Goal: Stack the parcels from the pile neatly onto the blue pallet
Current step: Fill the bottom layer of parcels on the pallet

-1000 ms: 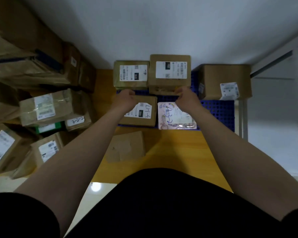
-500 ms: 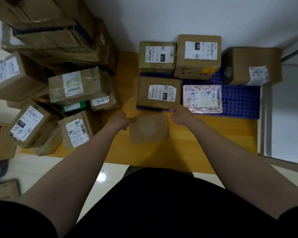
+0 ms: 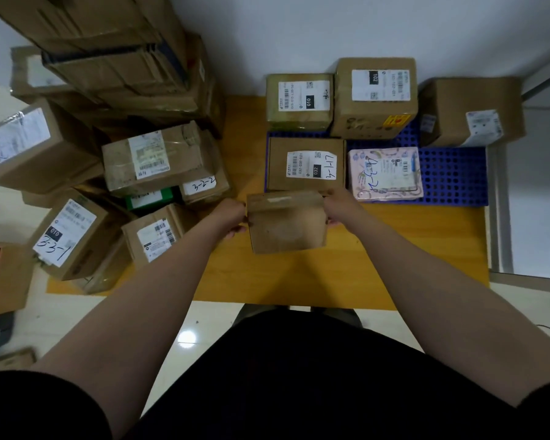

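Note:
A small plain brown parcel (image 3: 285,223) is held up over the yellow floor mat, just in front of the blue pallet (image 3: 451,176). My left hand (image 3: 232,215) grips its left side and my right hand (image 3: 340,208) grips its right side. On the pallet lie a flat brown box labelled 032 (image 3: 305,163) and a pink patterned parcel (image 3: 385,173) at the front. Behind them stand the box labelled 010 (image 3: 300,101), the taller box labelled 102 (image 3: 375,96) and a brown box (image 3: 470,111) at the back right.
The pile of parcels (image 3: 153,160) fills the left side, with big stacked cartons (image 3: 118,55) behind it against the white wall. The yellow mat (image 3: 394,265) ends near my feet. A metal frame (image 3: 497,211) borders the pallet on the right.
Both hands drew back from the boxes at the pallet's rear, took hold of the plain brown parcel on the mat and lifted it. The view swung left toward the pile.

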